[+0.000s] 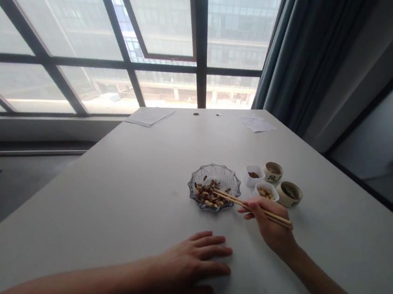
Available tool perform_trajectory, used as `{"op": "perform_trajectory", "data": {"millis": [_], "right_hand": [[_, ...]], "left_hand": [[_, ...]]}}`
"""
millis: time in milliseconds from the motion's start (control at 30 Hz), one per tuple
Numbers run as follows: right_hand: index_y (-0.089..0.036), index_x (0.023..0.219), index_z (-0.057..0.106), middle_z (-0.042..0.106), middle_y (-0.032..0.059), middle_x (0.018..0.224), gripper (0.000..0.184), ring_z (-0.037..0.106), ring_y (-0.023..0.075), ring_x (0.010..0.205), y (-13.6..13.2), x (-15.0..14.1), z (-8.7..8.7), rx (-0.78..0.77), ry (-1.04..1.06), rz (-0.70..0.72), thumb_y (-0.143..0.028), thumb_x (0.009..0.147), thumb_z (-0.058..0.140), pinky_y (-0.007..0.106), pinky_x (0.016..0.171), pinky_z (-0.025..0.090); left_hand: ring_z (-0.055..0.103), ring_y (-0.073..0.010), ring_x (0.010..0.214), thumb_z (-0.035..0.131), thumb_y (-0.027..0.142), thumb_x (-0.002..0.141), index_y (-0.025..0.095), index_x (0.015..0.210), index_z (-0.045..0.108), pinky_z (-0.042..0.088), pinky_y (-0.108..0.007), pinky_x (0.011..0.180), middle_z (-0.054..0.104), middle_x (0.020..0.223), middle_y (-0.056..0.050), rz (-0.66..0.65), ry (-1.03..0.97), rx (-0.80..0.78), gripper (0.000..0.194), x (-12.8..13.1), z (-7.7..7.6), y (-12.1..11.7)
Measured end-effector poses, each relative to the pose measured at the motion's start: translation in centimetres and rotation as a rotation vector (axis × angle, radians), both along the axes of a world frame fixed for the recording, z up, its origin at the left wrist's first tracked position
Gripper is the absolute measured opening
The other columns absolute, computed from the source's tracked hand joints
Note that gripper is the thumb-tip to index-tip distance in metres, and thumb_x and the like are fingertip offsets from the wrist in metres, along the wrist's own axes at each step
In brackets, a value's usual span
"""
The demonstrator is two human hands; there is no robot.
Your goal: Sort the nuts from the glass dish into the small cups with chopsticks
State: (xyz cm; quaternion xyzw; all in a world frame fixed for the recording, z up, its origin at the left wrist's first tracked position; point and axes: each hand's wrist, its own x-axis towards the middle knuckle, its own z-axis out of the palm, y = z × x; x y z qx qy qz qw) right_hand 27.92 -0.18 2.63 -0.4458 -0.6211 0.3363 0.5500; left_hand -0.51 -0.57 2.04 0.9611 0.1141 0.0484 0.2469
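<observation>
My right hand (269, 225) is closed around a pair of wooden chopsticks (238, 201). Their tips reach into a scalloped clear glass dish (230, 174) and touch the mix there, dark striped seeds (209, 193) and peanuts in the shell (208, 204). Whether the tips pinch a piece is too small to tell. My left hand (190, 268) lies flat on the white table in front of the dish, fingers spread, holding nothing. Just beyond my right hand sit a white cup with dark seeds (254, 175) and a white cup with peanuts (265, 192), the latter partly hidden by the hand.
Two beige ceramic bowls (273, 172) (290, 194) stand to the right of the white cups. Paper sheets (150, 116) lie at the table's far left, more paper (258, 123) at the far right. Behind the table are windows and a blue-grey curtain (297, 59).
</observation>
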Motion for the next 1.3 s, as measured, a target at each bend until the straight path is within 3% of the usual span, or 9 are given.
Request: {"op": "perform_trajectory", "data": {"millis": [400, 1000, 1300], "right_hand": [[-0.023, 0.103, 0.082, 0.081, 0.0081, 0.098, 0.022, 0.081, 0.0242, 0.086, 1.1, -1.2, -1.1, 0.052, 0.023, 0.069, -0.04, 0.105, 0.068, 0.032, 0.062, 0.07], [-0.022, 0.096, 0.078, 0.081, 0.0051, 0.086, 0.027, 0.082, 0.0207, 0.076, 0.8, -1.1, -0.8, 0.037, 0.022, -0.024, -0.043, 0.107, 0.065, 0.027, 0.061, 0.067], [-0.022, 0.092, 0.081, 0.082, 0.0059, 0.077, 0.032, 0.078, 0.0213, 0.061, 0.7, 0.4, -0.3, 0.021, 0.0, -0.178, -0.047, 0.105, 0.067, 0.032, 0.057, 0.066]], "left_hand": [[0.037, -0.0337, 0.16, 0.065, 0.04, 0.102, 0.029, 0.153, 0.055, 0.025, -0.054, 0.134, 0.048, 0.168, -0.005, -0.004, -0.01, 0.006, 0.053, -0.1, -0.1, -0.1], [0.036, -0.0319, 0.16, 0.063, 0.043, 0.103, 0.03, 0.152, 0.054, 0.026, -0.054, 0.134, 0.046, 0.169, -0.003, -0.004, 0.007, 0.019, 0.052, -0.1, -0.1, 0.0], [0.036, -0.0312, 0.16, 0.063, 0.044, 0.103, 0.03, 0.151, 0.055, 0.026, -0.053, 0.134, 0.046, 0.169, -0.002, 0.0, 0.013, 0.022, 0.051, -0.1, -0.2, -0.1]]}}
